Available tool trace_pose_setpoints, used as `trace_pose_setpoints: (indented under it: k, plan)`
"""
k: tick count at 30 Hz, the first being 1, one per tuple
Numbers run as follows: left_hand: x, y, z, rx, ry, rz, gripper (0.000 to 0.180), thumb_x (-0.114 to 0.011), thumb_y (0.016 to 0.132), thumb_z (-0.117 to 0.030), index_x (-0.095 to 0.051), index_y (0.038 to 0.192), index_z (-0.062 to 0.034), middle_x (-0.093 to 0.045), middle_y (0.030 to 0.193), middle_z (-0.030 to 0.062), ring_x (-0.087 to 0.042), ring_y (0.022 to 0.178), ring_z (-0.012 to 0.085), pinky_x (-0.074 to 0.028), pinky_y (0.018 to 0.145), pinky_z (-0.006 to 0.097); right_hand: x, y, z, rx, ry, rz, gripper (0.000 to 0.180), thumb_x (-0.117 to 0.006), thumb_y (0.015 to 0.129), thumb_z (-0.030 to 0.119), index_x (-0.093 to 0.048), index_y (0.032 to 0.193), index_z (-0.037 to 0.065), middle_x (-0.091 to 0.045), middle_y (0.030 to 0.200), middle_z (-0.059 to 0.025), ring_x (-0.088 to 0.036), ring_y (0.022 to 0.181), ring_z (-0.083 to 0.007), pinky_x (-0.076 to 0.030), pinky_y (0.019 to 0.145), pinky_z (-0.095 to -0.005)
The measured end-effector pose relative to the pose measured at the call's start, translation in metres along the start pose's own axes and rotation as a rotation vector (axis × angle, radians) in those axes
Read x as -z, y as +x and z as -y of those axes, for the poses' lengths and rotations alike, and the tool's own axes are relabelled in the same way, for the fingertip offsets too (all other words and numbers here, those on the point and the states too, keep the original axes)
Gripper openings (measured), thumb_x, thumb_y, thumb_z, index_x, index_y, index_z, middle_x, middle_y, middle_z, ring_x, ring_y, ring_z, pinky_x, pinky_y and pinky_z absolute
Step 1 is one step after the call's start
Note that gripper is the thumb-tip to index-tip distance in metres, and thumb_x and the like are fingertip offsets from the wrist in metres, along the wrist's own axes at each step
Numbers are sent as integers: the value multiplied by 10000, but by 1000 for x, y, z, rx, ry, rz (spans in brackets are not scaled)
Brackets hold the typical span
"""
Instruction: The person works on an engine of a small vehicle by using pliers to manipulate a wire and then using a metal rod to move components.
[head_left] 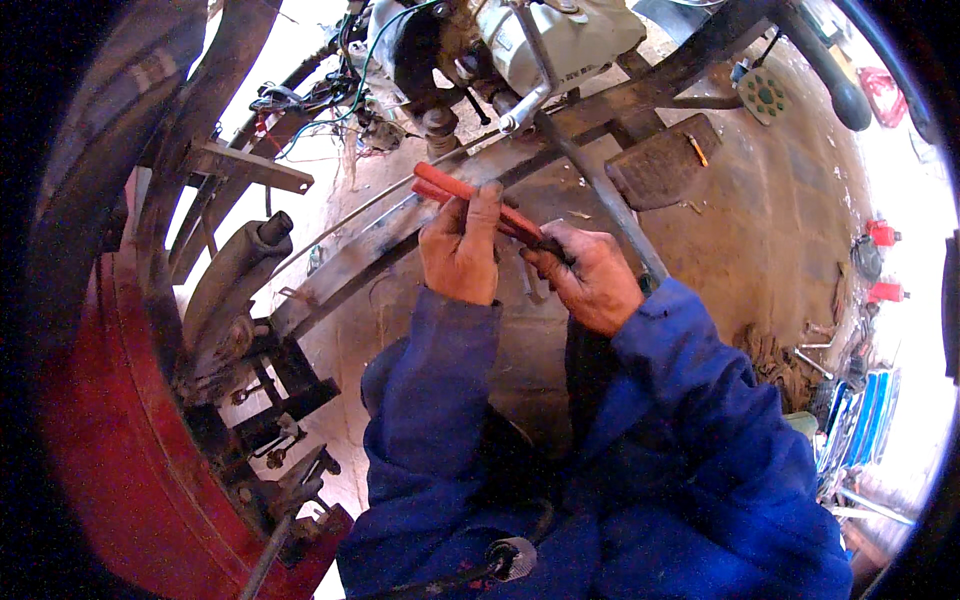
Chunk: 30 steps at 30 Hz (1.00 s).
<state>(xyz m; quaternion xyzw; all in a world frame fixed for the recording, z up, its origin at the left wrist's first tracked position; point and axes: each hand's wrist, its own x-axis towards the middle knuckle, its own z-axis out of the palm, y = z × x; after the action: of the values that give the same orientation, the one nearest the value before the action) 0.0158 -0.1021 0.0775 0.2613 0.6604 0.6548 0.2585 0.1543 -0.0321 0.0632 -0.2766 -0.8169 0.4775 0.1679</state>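
In front of my chest I hold red-handled pliers [446,182] between both hands, tilted so the handle ends point up and to the left. My left hand [462,252] is closed around the handles, with the thumb lying over them. At the lower right end, the fingers of my right hand [595,278] pinch the dark end of the tool. The jaws are mostly hidden by those fingers. Just beyond my hands runs a worn metal frame rail [370,255], with a metal bar [600,190] slanting down behind my right hand.
A pale engine part [570,42] and loose wiring [310,98] lie beyond the rail. A brown pedal plate [662,165] stands at the upper right. To my left are a red body panel [125,440] and a thick dark pipe [232,275]. Red tools [884,292] lie far right.
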Motion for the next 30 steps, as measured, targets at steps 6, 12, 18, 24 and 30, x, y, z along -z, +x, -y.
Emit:
trace_pose_setpoints:
  k: [6,12,18,24,30]
  plan:
    - [24,29,16,134,-339,-305,245,-664,838,-200,-640,915,31,-644,849,89,-616,716,156,-494,635,269,12,2,11,121,-249,-270,268,-612,819,140,-549,1040,2,-558,1002,-207,-574,892,-387,-472,774,-407]
    - [44,75,2,-38,-593,-453,333,-661,855,-262,-560,954,39,-616,863,119,-631,705,198,-584,546,331,25,2,2,200,-300,-395,212,-602,793,71,-542,987,11,-553,967,-186,-573,881,-367,-472,769,-404]
    - [32,103,10,-119,-462,-540,418,-711,818,-306,-586,854,92,-632,772,142,-629,600,190,-578,541,295,38,9,-26,51,-378,-457,173,-599,786,62,-549,947,22,-550,951,-176,-572,861,-365,-471,748,-419]
    - [9,104,18,-42,-28,-501,491,-645,851,-441,-662,799,47,-650,730,87,-560,619,129,-456,560,277,34,16,-38,120,-444,-466,175,-624,725,52,-556,883,14,-541,932,-171,-544,865,-362,-459,768,-418]
    - [7,111,35,-135,-17,-429,442,-669,832,-430,-689,831,12,-658,764,69,-558,693,128,-430,680,292,33,17,-40,110,-472,-430,185,-629,709,65,-556,873,19,-532,943,-172,-528,899,-362,-452,788,-430]
